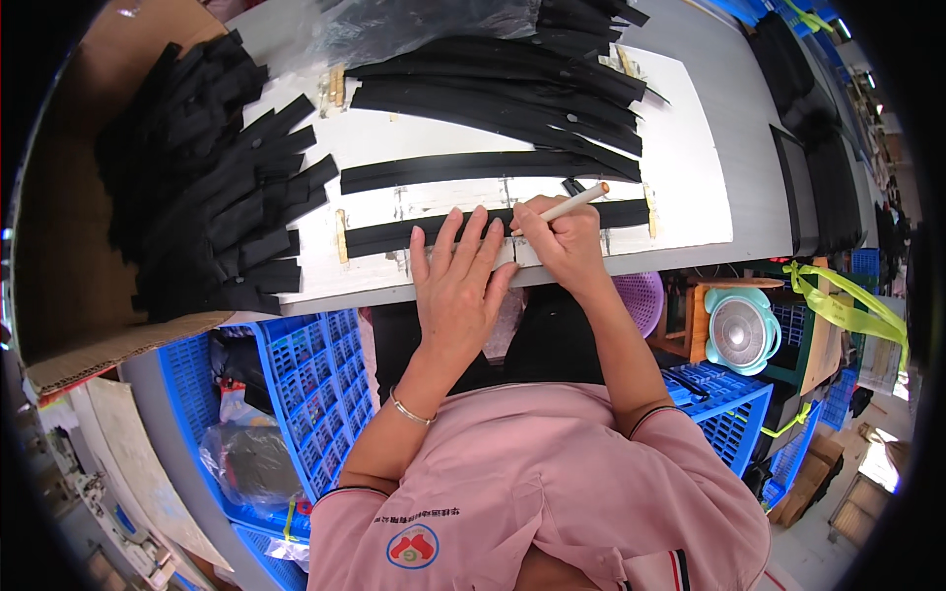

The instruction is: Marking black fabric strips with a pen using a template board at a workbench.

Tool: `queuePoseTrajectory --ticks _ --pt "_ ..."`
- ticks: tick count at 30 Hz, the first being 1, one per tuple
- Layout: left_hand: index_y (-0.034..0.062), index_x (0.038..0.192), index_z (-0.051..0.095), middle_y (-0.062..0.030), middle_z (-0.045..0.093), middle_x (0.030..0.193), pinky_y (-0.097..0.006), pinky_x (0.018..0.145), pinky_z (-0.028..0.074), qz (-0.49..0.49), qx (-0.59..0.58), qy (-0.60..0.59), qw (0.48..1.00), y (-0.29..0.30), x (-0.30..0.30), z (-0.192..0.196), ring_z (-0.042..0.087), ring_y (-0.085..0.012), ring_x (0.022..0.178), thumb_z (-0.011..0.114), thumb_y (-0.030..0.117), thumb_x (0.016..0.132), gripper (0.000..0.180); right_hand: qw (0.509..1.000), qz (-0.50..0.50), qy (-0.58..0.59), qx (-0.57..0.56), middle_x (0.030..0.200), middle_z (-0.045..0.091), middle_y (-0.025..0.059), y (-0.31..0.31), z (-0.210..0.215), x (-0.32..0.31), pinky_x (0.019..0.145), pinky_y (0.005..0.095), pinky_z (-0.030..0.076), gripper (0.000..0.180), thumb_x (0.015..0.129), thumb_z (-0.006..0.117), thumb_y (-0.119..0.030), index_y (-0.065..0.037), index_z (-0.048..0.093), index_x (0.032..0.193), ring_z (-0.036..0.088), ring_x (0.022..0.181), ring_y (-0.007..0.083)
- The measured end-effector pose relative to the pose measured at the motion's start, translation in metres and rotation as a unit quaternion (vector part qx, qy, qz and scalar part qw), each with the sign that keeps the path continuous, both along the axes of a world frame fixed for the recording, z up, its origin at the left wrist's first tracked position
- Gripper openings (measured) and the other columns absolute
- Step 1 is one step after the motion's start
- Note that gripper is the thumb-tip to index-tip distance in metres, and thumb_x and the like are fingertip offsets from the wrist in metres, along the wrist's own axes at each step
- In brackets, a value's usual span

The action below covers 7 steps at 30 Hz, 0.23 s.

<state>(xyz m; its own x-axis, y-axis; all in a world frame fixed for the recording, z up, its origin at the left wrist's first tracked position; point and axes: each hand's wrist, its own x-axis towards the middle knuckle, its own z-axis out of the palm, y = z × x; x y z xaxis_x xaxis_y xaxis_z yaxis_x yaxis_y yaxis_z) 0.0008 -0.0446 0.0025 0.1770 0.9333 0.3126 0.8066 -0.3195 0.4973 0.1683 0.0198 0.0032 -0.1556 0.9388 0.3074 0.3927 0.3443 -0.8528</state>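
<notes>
A black fabric strip lies flat across the white board, between two tan tape marks near the front edge. My left hand rests open, its fingers spread and their tips on the strip's lower edge. In my right hand is a white marker pen, gripped with its tip down at the strip close to my left fingers. Just beyond lies a second black strip, roughly parallel. Farther back, several more black strips lie fanned out in a loose stack.
At the left, an open cardboard box holds a heap of black strips. A clear plastic sheet covers part of the far pile. Below the table stand blue plastic crates. A teal round fan is at the right.
</notes>
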Motion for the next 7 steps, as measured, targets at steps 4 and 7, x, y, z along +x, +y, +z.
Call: queuePoseTrajectory --ticks 4,7 --pt "0.0102 0.137 0.066 -0.0084 0.057 0.148 -0.056 0.122 0.02 0.002 0.005 0.011 1.0 0.0 -0.001 -0.003 0.045 -0.0298 0.143 0.073 0.025 0.092 0.048 1.0 0.019 -0.01 -0.011 0.068 0.07 0.0073 0.0 0.0 0.003 0.056 0.0272 0.048 0.022 0.096 0.064 -0.008 0.003 0.073 0.079 0.063 0.06 0.0122" --pt "0.0103 0.136 0.066 -0.0077 0.058 0.147 -0.058 0.122 0.02 0.002 0.021 0.016 1.0 0.0 0.0 -0.006 0.045 -0.0293 0.143 0.075 0.029 0.091 0.049 0.996 0.009 0.093 -0.016 0.072 0.072 0.0082 -0.007 0.004 0.015 0.056 0.0289 0.049 0.021 0.096 0.064 -0.007 0.002 0.074 0.08 0.066 0.062 0.0175"
